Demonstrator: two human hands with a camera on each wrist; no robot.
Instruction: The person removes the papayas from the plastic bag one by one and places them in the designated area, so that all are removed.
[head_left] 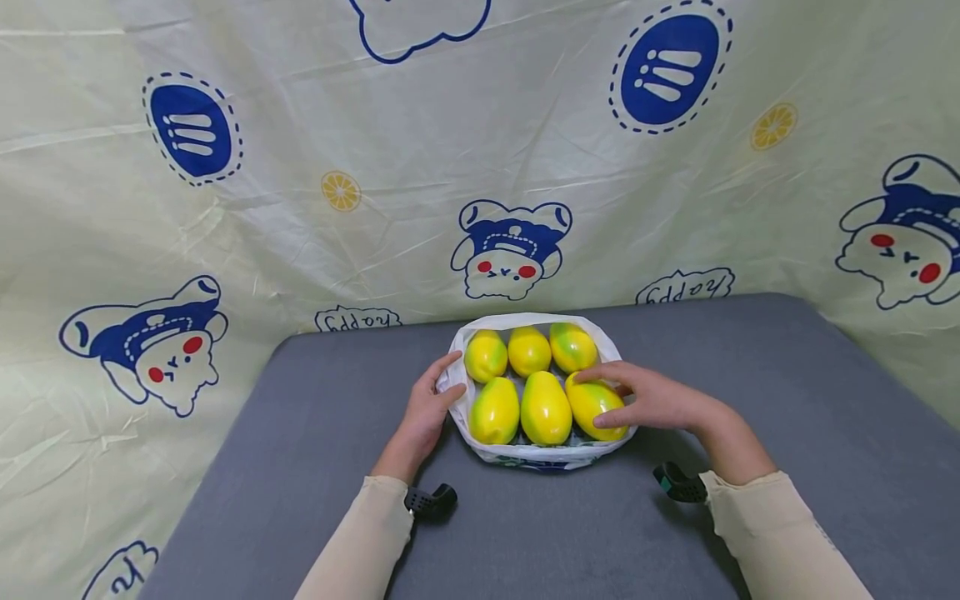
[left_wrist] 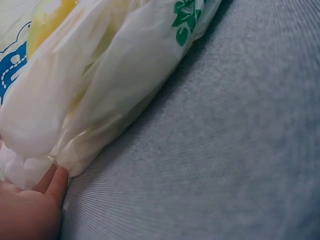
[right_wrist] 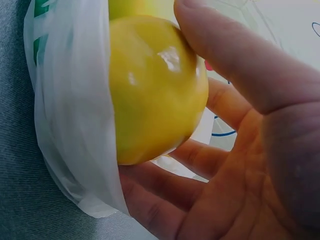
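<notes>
A white plastic bag [head_left: 525, 454], its mouth rolled open, sits on the grey table with several glossy yellow-green mangoes [head_left: 546, 408] in two rows inside it. My left hand [head_left: 429, 408] grips the bag's left side at the rim. In the left wrist view the fingers [left_wrist: 57, 187] are against the bag's white plastic [left_wrist: 115, 85], partly hidden by its folds. At the front right of the bag, my right hand [head_left: 652, 398] holds a mango [right_wrist: 155, 90] with thumb and fingers curled round it. That mango still lies within the bag's rim [right_wrist: 80, 110].
The grey padded table [head_left: 540, 533] extends on both sides of the bag. Close behind its far edge hangs a pale printed cloth [head_left: 405, 250]. Black wrist bands [head_left: 431, 502] stick out from both wrists over the table.
</notes>
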